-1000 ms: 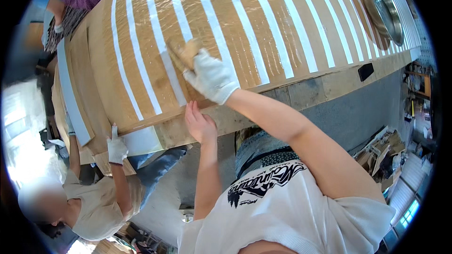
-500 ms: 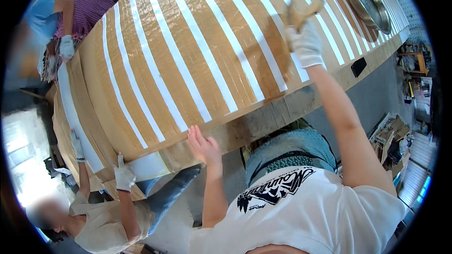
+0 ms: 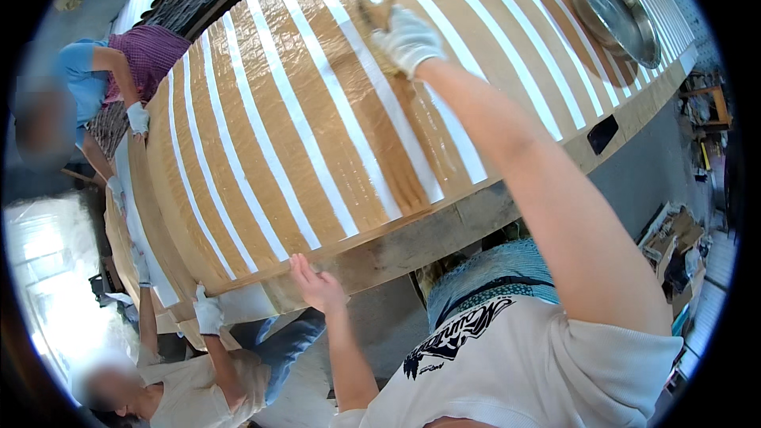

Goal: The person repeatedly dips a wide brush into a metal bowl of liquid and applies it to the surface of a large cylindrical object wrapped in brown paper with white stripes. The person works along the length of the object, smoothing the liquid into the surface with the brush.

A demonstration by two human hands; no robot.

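Note:
A white knit glove covers my right hand (image 3: 411, 38), closed round a wooden-handled brush (image 3: 379, 9). The brush is pressed to a large brown sheet (image 3: 178, 246) crossed by white stripes (image 3: 432, 186). Around and below the brush the sheet looks darker and wet, and much of its left part shines. My left hand (image 3: 319, 285) is bare, fingers stretched out, with the tips at the sheet's near edge. It holds nothing. The brush's lower end is partly hidden by the glove.
A round metal basin (image 3: 610, 16) with a green-handled item in it rests at the far right. A black rectangular object (image 3: 602, 135) lies near the front edge. Two co-workers with gloved hands (image 3: 209, 313) (image 3: 138, 119) work at the left end. Cluttered boxes (image 3: 674, 242) stand right.
My right hand has swept the brush left and farther across the sheet. My left hand has slid slightly left along the near edge. The far-left co-worker's hands have moved along the sheet's end.

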